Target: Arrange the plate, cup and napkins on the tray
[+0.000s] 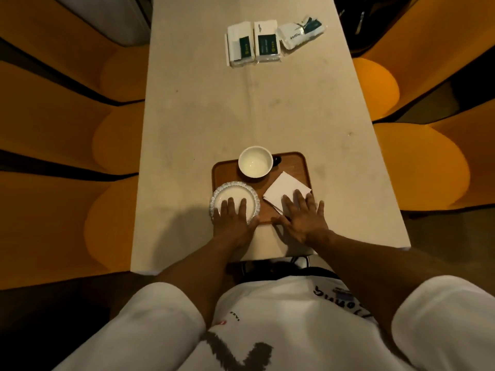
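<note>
- The left hand (233,219) lies flat, fingers slightly spread, on the plate (230,195) at the tray's (296,163) near-left corner.
- The cup (255,162) stands at the tray's far edge.
- The right hand (304,216) presses the white napkins (284,187), fingers spread, on the tray's right side.

Both hands flat, fingers spread: left hand (234,219), right hand (304,216)

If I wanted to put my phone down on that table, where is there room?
The widest bare stretch of table lies between the napkin packs at the far end and the tray. Strips run along both sides of the tray too. The tray itself is crowded: cup, plate, folded napkin, with the left hand and right hand resting there.
</note>
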Available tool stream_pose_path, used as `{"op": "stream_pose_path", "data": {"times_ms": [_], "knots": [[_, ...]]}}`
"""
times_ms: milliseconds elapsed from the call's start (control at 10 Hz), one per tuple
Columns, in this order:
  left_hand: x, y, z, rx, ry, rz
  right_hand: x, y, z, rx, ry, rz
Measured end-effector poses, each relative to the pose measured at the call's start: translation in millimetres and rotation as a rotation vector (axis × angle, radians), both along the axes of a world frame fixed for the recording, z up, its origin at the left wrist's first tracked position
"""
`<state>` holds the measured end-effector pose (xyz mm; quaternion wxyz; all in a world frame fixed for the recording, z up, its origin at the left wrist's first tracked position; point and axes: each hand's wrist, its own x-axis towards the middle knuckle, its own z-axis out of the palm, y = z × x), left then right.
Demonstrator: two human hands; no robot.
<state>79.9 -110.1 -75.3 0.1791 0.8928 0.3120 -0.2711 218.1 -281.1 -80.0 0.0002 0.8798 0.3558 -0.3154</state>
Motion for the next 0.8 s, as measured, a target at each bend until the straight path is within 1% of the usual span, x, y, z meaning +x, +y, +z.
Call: {"op": "stream_pose_path", "data": {"times_ms": [100,200,300,400,500,600,700,800], "knots": [[-1.1,-1.1,4.5,-0.031,0.032,0.015,0.6,0.7,5.4,-0.017,0.031,0.020],[-0.2,1.2,13.8,-0.057,0.119,0.039,4.7,9.9,12.4,-0.045,0.065,0.008],[8.0,3.4,23.0,-0.036,0.167,0.047,12.7,18.8,21.9,-0.115,0.106,-0.049],[31.5,21.8,37.8,-0.019,0.229,0.013,36.8,38.6,49.8,-0.167,0.139,-0.107],[55.4,42.1,63.8,-0.079,0.271,0.007,59.3,61.3,84.6,-0.141,0.179,-0.050],[99.0,70.4,132.0,-0.261,0.331,0.037,94.6,96.0,152.8,-0.171,0.389,0.051],[128.8,98.4,184.5,-0.235,0.286,0.032,117.0,119.7,207.8,-0.257,0.466,0.047],[165.3,138.8,248.5,-0.162,0.112,0.121,147.3,150.9,273.3,-0.170,0.391,0.006]]}}
